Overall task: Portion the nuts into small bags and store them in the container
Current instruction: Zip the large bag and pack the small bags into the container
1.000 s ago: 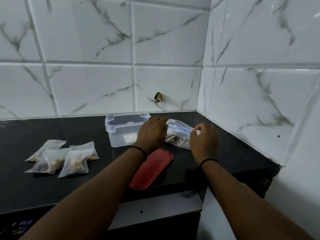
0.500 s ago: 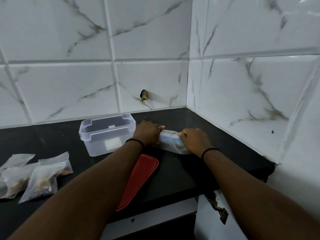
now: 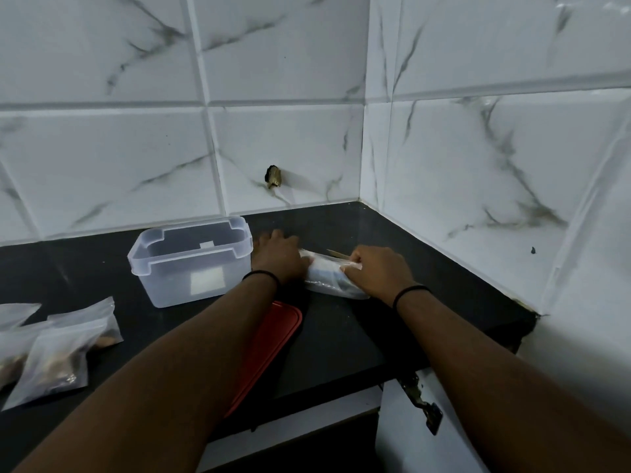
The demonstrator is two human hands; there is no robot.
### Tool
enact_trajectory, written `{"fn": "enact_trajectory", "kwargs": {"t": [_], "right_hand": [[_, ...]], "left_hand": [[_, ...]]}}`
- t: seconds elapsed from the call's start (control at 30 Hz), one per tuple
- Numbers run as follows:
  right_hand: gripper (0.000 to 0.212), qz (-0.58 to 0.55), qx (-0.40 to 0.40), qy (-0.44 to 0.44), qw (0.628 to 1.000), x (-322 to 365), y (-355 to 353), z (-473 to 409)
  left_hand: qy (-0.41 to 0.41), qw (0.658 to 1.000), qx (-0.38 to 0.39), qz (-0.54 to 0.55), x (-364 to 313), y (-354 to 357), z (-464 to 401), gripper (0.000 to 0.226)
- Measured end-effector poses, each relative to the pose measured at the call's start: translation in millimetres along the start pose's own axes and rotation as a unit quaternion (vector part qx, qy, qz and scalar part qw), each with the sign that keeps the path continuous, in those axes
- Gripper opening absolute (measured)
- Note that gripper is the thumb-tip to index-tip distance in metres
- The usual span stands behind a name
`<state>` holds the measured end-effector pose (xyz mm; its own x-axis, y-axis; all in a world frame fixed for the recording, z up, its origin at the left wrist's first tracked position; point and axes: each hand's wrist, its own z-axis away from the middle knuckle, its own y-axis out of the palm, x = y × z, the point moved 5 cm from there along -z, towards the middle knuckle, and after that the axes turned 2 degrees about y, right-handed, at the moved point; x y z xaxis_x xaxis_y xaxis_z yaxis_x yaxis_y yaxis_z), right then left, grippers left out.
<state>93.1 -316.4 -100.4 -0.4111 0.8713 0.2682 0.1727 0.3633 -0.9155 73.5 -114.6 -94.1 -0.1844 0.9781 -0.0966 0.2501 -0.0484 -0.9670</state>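
A rolled-up clear plastic bag [image 3: 326,274] lies on the black counter between my two hands. My left hand [image 3: 280,256] grips its left end, next to the container. My right hand [image 3: 377,273] grips its right end, fingers curled over the plastic. A clear, open plastic container [image 3: 191,264] stands to the left of my left hand; it looks empty apart from a white label. Its red lid [image 3: 269,346] lies flat on the counter, partly under my left forearm. Several small filled bags of nuts [image 3: 58,349] lie at the left edge of the view.
The black counter [image 3: 358,336] ends in a tiled corner at the back right. White marble-look tiles rise behind and to the right. A small dark fitting [image 3: 273,176] sticks out of the back wall. A cabinet door with a metal hinge [image 3: 421,401] hangs open below the counter edge.
The view has shifted left and down a little. Both hands have lowered the bag onto the counter and drawn closer around it, rolling it tighter. The small bags slid toward the left edge of view.
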Motion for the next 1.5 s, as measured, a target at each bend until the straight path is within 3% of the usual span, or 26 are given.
{"fn": "enact_trajectory", "kwargs": {"t": [0.07, 0.23, 0.33, 0.47, 0.73, 0.83, 0.97, 1.13, 1.2, 1.27, 1.33, 1.4, 1.43, 1.5], "right_hand": [[0.04, 0.013, 0.001, 0.028, 1.0, -6, 1, 2], [0.055, 0.005, 0.027, 0.072, 0.997, -18, 1, 4], [0.046, -0.009, 0.039, 0.067, 0.997, -17, -3, 6], [0.035, -0.023, 0.034, 0.053, 0.998, -18, -23, 6], [0.048, -0.03, 0.04, 0.049, 0.998, -10, -76, -4], [0.054, -0.088, 0.033, 0.053, 0.994, 7, -103, -12], [0.05, -0.332, 0.052, 0.08, 0.938, 51, -123, -21], [0.014, -0.557, 0.154, 0.096, 0.811, 132, -104, -48], [0.017, -0.536, 0.135, 0.078, 0.829, 156, -87, -57], [0.032, -0.44, 0.088, 0.056, 0.892, 173, -70, -63], [0.056, -0.322, 0.041, 0.036, 0.945, 185, -55, -63], [0.073, -0.271, 0.025, 0.024, 0.962, 193, -41, -62], [0.072, -0.249, 0.023, 0.013, 0.968, 196, -34, -65], [0.05, -0.184, 0.019, -0.028, 0.982, 207, -24, -67]], "left_hand": [[-0.022, 0.998, 0.034, 0.048, 6, 2, 0, 0.056], [-0.038, 0.996, 0.016, 0.081, 1, -1, 5, 0.052], [-0.077, 0.993, 0.046, 0.078, 2, -1, 7, 0.049], [-0.057, 0.994, 0.071, 0.064, -4, -10, 9, 0.05], [-0.024, 0.996, 0.025, 0.087, -9, -48, 18, 0.055], [-0.019, 0.994, -0.019, 0.103, 5, -85, 19, 0.057], [-0.055, 0.985, -0.098, 0.128, 47, -143, 22, 0.059], [-0.18, 0.96, -0.145, 0.158, 134, -174, 38, 0.079], [-0.214, 0.955, -0.106, 0.175, 159, -168, 43, 0.077], [-0.222, 0.946, -0.06, 0.231, 173, -160, 45, 0.065], [-0.243, 0.916, -0.021, 0.318, 181, -151, 48, 0.046], [-0.248, 0.913, 0.008, 0.323, 187, -144, 50, 0.021], [-0.248, 0.922, 0.015, 0.297, 189, -142, 50, 0.013], [-0.232, 0.948, 0.013, 0.215, 190, -138, 50, 0.018]]}}
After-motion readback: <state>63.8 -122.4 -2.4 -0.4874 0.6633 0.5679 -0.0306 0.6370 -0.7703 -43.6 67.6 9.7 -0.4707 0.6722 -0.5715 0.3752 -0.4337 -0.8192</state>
